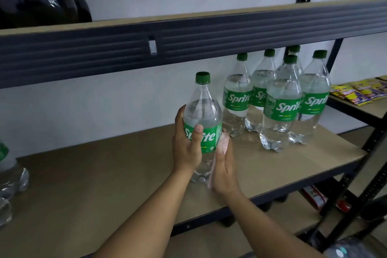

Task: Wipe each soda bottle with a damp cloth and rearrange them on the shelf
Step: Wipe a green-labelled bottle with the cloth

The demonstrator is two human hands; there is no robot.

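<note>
Upright Sprite bottle (202, 115) near the front edge of the shelf (125, 174), about midway along it; unclear whether resting on the board or lifted. Left hand (187, 146) wrapped round the label, thumb across the front, fingers curled behind. Right hand (225, 169) flat against the bottle's lower right side, fingers straight, pressing a pink cloth (222, 142) to the plastic. Cluster of green-capped bottles (280, 100) standing toward the right back corner, apart from the held one. Another clear bottle (10, 169) at the left edge.
</note>
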